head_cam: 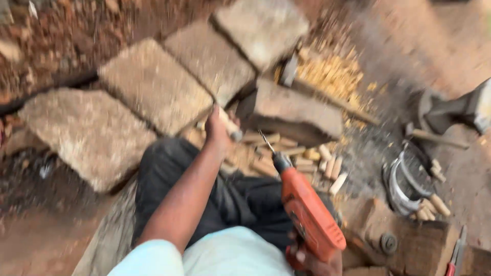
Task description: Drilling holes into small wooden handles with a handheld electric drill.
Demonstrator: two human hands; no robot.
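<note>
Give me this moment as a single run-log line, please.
left hand: grips wooden handle | right hand: holds orange drill, bit up | ahead: stone blocks, wooden handle pile

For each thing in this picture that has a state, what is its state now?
Left hand: closed around a wooden handle.
Right hand: gripping the orange drill.
Orange drill: bit fitted, pointing up and away from the person.
Pile of wooden handles: lying loose on the ground.
Stone blocks: lying flat, side by side.
</note>
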